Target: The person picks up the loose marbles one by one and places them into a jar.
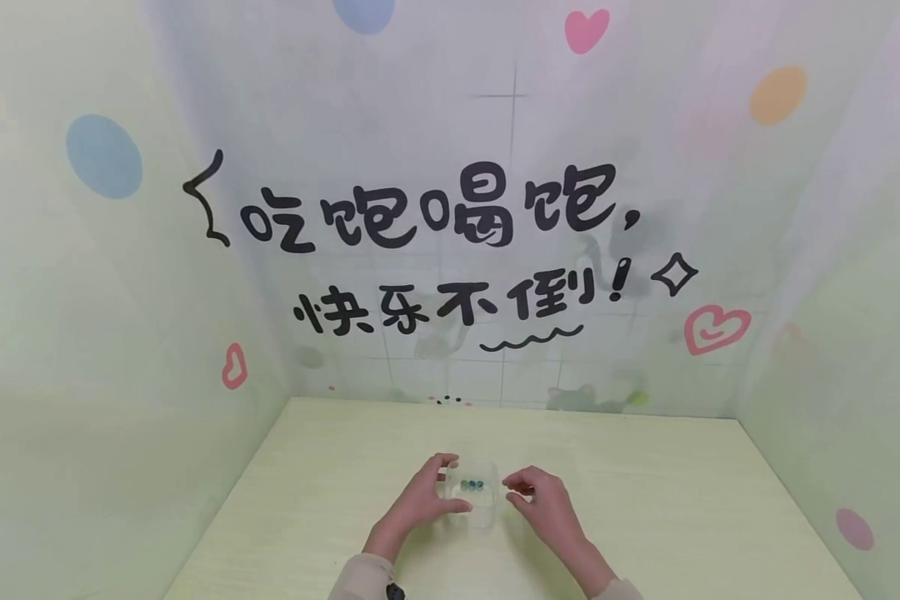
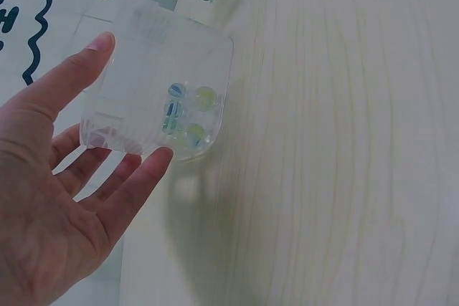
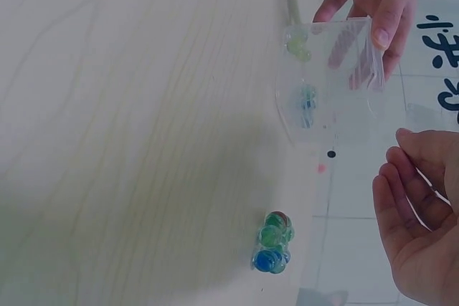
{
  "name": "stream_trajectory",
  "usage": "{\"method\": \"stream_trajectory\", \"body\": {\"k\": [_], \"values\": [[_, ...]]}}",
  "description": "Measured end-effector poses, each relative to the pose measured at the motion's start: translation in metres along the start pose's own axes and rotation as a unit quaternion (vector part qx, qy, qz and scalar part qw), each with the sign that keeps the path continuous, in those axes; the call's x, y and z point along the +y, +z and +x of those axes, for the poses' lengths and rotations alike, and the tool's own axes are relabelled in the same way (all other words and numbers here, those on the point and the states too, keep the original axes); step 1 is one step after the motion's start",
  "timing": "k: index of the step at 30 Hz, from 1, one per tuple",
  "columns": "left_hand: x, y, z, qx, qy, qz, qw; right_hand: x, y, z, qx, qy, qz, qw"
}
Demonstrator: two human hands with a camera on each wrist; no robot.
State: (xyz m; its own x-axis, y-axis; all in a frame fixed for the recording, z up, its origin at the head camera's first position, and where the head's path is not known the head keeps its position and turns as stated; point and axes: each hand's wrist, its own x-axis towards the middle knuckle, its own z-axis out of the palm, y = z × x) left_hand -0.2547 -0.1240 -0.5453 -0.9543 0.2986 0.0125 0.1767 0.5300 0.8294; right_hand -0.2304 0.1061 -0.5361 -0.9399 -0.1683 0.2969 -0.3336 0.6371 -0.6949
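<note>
My left hand [image 1: 423,493] holds a clear plastic box [image 1: 483,518] by its side, the thumb at one edge and the fingers spread round the other. Several marbles [image 2: 172,109], blue and yellow-green, lie at the bottom of the box. To the right of the box, my right hand [image 3: 419,223] has its fingers loosely bent, thumb near the fingertips, and nothing shows between them. On the table below it sits a small cluster of green, blue and reddish marbles [image 3: 272,243], hidden in the head view.
The pale wood-grain table [image 1: 330,467] lies under both hands. A printed backdrop [image 1: 435,108] with black lettering, hearts and dots stands behind it and along both sides.
</note>
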Motion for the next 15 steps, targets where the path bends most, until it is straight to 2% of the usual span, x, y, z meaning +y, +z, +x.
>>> {"method": "stream_trajectory", "body": {"k": [15], "values": [[-0.002,0.000,0.002,-0.003,0.002,0.003,1.0000,0.009,-0.010,-0.007,0.022,0.028,0.001,0.999]]}}
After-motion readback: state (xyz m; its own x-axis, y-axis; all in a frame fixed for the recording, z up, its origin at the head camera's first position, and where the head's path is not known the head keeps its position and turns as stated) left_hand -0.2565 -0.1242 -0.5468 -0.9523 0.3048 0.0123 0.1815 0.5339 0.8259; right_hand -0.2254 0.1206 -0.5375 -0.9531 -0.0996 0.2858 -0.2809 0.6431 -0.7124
